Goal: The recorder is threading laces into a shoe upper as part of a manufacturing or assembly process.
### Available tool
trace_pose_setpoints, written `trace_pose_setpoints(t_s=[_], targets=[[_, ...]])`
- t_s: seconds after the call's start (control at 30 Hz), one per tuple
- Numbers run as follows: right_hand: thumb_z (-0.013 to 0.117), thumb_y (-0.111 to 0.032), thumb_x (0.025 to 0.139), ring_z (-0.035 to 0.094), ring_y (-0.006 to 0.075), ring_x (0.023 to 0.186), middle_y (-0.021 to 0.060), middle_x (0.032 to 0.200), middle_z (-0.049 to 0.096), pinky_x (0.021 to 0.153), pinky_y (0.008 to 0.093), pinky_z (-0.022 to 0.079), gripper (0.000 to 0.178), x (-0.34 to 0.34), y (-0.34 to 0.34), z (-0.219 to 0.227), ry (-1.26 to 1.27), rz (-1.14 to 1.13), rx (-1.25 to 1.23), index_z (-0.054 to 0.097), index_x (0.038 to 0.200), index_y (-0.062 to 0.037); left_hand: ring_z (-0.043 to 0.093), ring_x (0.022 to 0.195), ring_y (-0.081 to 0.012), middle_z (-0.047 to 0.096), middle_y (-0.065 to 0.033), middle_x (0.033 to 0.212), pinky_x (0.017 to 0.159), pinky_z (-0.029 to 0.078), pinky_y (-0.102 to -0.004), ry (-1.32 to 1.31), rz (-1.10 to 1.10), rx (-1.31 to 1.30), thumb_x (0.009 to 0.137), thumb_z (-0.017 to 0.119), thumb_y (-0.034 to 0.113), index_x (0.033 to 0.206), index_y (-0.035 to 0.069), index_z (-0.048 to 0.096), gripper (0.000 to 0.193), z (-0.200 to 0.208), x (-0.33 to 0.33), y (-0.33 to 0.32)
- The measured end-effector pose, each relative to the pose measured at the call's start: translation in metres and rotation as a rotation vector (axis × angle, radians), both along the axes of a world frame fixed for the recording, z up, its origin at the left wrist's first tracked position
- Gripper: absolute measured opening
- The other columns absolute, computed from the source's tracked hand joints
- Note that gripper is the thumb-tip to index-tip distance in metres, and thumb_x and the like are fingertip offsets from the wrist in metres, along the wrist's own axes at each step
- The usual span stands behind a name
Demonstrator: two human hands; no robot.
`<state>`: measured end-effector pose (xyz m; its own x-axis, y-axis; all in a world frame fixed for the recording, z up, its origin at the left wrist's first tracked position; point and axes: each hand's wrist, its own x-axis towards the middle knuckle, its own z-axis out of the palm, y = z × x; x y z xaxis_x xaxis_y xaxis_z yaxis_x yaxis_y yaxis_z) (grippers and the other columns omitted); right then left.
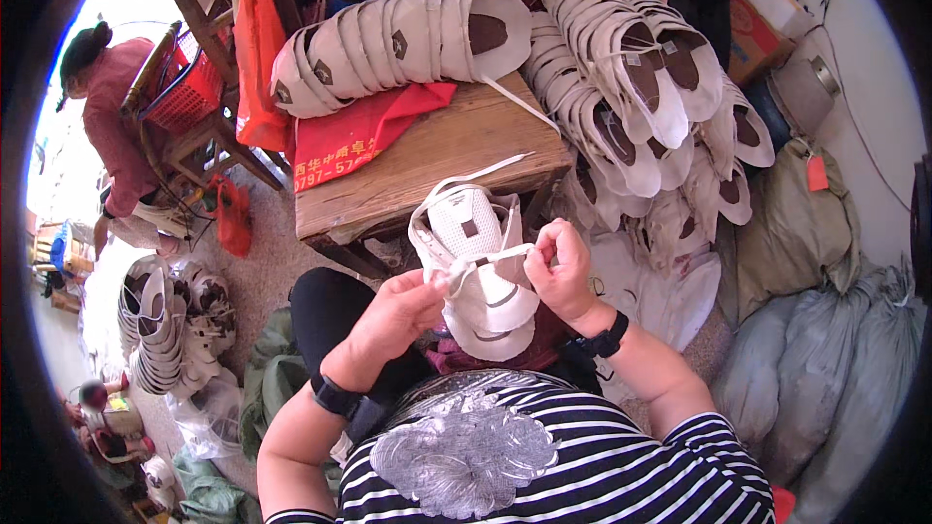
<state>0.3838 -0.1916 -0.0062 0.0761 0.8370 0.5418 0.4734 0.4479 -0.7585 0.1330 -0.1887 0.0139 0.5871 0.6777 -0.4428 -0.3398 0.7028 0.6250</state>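
A white shoe upper rests at my lap by the near edge of the wooden table, its toe pointing toward me. Across its eyelets runs a white shoelace, drawn between both hands. At the left side of the upper, my left hand pinches the lace between thumb and fingers. My right hand is closed on the lace's right end, just beside the upper. Another stretch of lace extends up from the upper onto the table.
The wooden table holds a nested row of white shoe uppers and a red bag. More uppers are stacked at right. Full sacks stand at lower right. A person sits at far left.
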Motion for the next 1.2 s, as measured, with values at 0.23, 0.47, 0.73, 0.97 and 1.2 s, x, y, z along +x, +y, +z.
trace_pose_setpoints(t_s=[0.23, 0.47, 0.73, 0.97, 1.2], targets=[[0.063, -0.002, 0.079, 0.045, 0.0144, 0.054, 0.0043, 0.071, 0.048, 0.05, 0.0293, 0.039, 0.014, 0.016, -0.015, -0.012, -0.068, 0.105, -0.086, 0.051, 0.086, -0.0051, 0.027, 0.05, -0.005, 0.032, 0.0092, 0.062, 0.052, 0.026, -0.0238, -0.449, -0.02, -0.177, 0.097, 0.059, 0.025, 0.091, 0.009, 0.057, 0.017, -0.028, -0.014, -0.004], [0.068, -0.008, 0.081, 0.06, 0.0199, 0.071, 0.0096, 0.087, 0.06, 0.061, 0.0324, 0.049, 0.014, 0.018, -0.022, 0.03, -0.212, 0.256, -0.078, 0.058, 0.09, -0.0038, 0.026, 0.048, -0.0091, 0.027, 0.007, 0.059, 0.05, 0.027, -0.0274, -0.372, 0.107, -0.106, 0.105, 0.035, 0.042, 0.071, 0.015, 0.04, 0.044, 0.005, -0.029, 0.025], [0.072, -0.009, 0.077, 0.062, 0.0267, 0.078, 0.0086, 0.088, 0.061, 0.067, 0.0372, 0.049, 0.018, 0.001, -0.032, 0.036, -0.382, 0.46, 0.047, 0.064, 0.093, -0.0064, 0.031, 0.044, -0.0087, 0.03, 0.0041, 0.053, 0.05, 0.028, -0.027, -0.43, 0.07, 0.275, 0.105, 0.037, 0.035, 0.058, 0.016, 0.035, 0.051, 0.121, 0.01, 0.071], [0.071, -0.007, 0.08, 0.062, 0.0259, 0.077, 0.0095, 0.085, 0.062, 0.068, 0.035, 0.05, 0.011, 0.003, -0.029, 0.042, -0.272, 0.493, -0.093, 0.066, 0.089, -0.0045, 0.033, 0.039, -0.0064, 0.033, 0.0055, 0.053, 0.05, 0.029, -0.0266, -0.472, -0.084, 0.542, 0.107, 0.03, 0.033, 0.055, 0.018, 0.037, 0.054, 0.161, 0.033, 0.062], [0.055, -0.006, 0.096, 0.062, 0.0131, 0.09, 0.0059, 0.095, 0.064, 0.081, 0.0268, 0.049, 0.013, -0.019, 0.028, 0.06, 0.249, 0.419, -0.461, 0.064, 0.102, 0.0003, 0.034, 0.044, -0.0086, 0.035, 0.0035, 0.054, 0.051, 0.029, -0.0246, -0.55, 0.099, 0.423, 0.107, 0.033, 0.034, 0.06, 0.013, 0.042, 0.052, 0.146, 0.016, 0.074]])
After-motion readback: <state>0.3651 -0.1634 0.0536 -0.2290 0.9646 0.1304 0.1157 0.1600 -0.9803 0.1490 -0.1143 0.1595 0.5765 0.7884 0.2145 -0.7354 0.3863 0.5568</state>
